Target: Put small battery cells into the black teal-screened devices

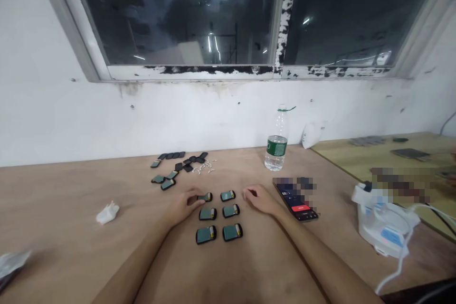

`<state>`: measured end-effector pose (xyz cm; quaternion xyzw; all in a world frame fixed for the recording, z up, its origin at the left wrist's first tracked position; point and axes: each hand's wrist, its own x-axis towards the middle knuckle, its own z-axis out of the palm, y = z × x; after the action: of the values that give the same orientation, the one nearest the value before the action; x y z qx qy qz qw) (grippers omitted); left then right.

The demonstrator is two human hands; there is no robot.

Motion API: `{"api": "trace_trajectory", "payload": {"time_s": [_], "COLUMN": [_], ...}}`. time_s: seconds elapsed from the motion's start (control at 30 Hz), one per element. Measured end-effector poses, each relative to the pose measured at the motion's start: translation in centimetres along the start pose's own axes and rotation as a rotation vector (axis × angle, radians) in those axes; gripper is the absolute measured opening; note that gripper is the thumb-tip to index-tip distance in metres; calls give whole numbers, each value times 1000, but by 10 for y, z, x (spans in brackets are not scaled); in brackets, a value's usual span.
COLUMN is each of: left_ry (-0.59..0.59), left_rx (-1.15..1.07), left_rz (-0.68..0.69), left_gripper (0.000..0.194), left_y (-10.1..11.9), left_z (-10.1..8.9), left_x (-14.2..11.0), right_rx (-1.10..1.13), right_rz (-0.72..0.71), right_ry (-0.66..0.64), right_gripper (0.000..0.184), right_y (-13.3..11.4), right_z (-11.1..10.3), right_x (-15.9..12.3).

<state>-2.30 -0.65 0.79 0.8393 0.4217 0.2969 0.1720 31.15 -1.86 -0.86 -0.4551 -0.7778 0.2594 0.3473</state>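
Two columns of small black-framed electronic modules with green boards lie in front of me. My left hand (185,205) is at the far left module (205,196), its thumb and forefinger closed around the near end. Below that are a left middle module (207,214) and a left front module (205,234). The right column has a far module (227,195), a middle module (231,210) and a front module (232,232). My right hand (259,198) rests on the table just right of this column, fingers loosely curled with a gap between them, nothing visible in it.
Behind my left hand are more modules (168,184), black casings (194,159) and small white pieces (204,167). A water bottle (276,147) stands near the wall. At right lie a phone (297,202) and a white device with a cable (383,228); crumpled tissue (107,213) lies left.
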Motion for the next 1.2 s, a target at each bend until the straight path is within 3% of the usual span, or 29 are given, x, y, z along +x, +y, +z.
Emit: {"api": "trace_trajectory", "payload": {"time_s": [0.37, 0.77, 0.93, 1.03, 1.1, 1.2], "left_ry": [-28, 27, 278, 332, 326, 312], "left_rx": [-17, 96, 145, 166, 192, 250], "left_rz": [-88, 11, 205, 351, 458, 591], "left_gripper": [37, 20, 18, 13, 10, 9], "left_y": [0, -9, -3, 11, 21, 32], "left_z": [1, 9, 12, 14, 17, 23], "left_x": [0, 1, 1, 0, 0, -1], "right_rx": [16, 27, 62, 142, 155, 153], "right_rz": [-12, -37, -113, -196, -260, -289], "right_ry": [-4, 41, 232, 182, 100, 90], "right_gripper": [38, 36, 25, 16, 20, 27], "right_y": [-1, -3, -15, -30, -41, -52], "right_z": [1, 2, 5, 14, 22, 32], "right_x": [-2, -3, -2, -5, -8, -9]}}
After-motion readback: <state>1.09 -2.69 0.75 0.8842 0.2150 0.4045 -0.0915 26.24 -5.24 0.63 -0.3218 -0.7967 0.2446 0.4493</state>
